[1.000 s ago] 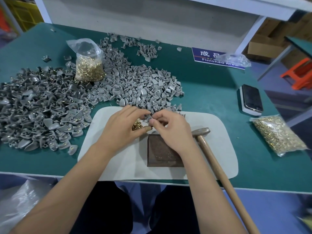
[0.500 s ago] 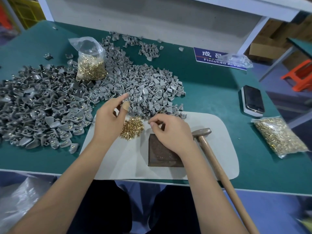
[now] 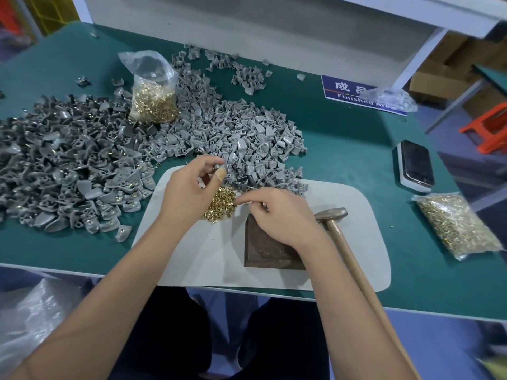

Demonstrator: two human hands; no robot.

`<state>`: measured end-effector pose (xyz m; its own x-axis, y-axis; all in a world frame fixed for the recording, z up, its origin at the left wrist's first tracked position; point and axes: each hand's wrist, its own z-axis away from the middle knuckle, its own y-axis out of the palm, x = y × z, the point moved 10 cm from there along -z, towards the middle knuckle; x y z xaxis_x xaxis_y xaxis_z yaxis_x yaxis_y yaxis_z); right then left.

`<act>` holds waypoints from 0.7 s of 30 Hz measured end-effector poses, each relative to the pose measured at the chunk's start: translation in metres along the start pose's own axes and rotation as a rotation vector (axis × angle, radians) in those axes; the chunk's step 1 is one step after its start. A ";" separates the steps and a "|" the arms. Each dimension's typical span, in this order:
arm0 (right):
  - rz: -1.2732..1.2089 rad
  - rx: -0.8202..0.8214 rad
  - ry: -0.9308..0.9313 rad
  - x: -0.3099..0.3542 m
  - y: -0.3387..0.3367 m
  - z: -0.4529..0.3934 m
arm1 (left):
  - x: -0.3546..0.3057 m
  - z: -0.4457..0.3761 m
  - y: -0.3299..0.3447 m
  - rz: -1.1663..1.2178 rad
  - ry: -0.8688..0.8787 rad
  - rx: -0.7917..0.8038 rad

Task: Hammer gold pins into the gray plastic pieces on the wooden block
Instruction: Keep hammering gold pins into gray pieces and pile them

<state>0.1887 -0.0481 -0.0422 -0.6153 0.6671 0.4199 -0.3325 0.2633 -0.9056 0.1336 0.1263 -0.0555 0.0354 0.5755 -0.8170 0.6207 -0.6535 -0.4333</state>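
My left hand (image 3: 189, 196) is at the near edge of the light gray plastic pieces (image 3: 247, 144). Its thumb and forefinger pinch one gray piece (image 3: 214, 169). My right hand (image 3: 282, 215) lies over the far part of the dark wooden block (image 3: 270, 252). Its thumb and forefinger tips meet at the right edge of the loose gold pins (image 3: 219, 205), pinching a pin there. The hammer (image 3: 330, 214) lies untouched to the right of the block, with its wooden handle running toward me.
Block and pins sit on a white mat (image 3: 192, 256) on the green table. A darker heap of gray pieces with pins (image 3: 68, 174) fills the left. Two pin bags (image 3: 153, 100) (image 3: 458, 226), a phone (image 3: 415, 165) and a blue sign (image 3: 356, 94) lie further out.
The hands were together above the block, then parted. My left hand went up to the gray pile and closed on a piece. My right hand shifted left to the gold pins.
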 end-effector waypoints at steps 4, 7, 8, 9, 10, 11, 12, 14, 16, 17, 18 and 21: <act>0.005 0.015 0.000 0.000 0.001 0.000 | 0.000 0.000 0.002 -0.001 0.002 0.015; -0.001 0.003 0.024 -0.002 0.001 -0.001 | -0.001 0.001 0.003 -0.005 0.005 0.025; -0.009 -0.009 0.039 -0.004 0.000 -0.001 | -0.001 0.001 0.004 -0.002 0.007 0.033; -0.019 -0.027 0.057 -0.006 -0.001 -0.001 | -0.001 0.001 0.005 0.003 0.009 0.042; -0.029 -0.047 0.075 -0.009 -0.002 -0.001 | -0.002 0.001 0.006 0.005 0.013 0.052; -0.037 -0.068 0.091 -0.011 -0.004 -0.001 | -0.002 0.002 0.007 0.002 0.018 0.060; -0.042 -0.088 0.103 -0.013 -0.005 -0.001 | -0.003 0.002 0.007 -0.002 0.025 0.063; -0.039 -0.117 0.112 -0.015 -0.007 -0.001 | -0.004 0.003 0.007 -0.005 0.033 0.061; -0.031 -0.131 0.099 -0.014 -0.008 -0.001 | -0.004 0.003 0.007 -0.001 0.033 0.057; -0.031 -0.138 0.091 -0.014 -0.008 -0.001 | -0.005 0.003 0.007 0.000 0.034 0.054; -0.032 -0.141 0.086 -0.014 -0.008 0.000 | -0.005 0.002 0.006 -0.001 0.037 0.051; -0.056 -0.116 0.122 -0.020 -0.004 -0.003 | -0.006 0.003 0.006 0.002 0.036 0.053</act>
<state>0.2048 -0.0609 -0.0470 -0.5047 0.7270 0.4655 -0.2743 0.3762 -0.8850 0.1350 0.1180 -0.0543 0.0659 0.5908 -0.8041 0.5783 -0.6793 -0.4518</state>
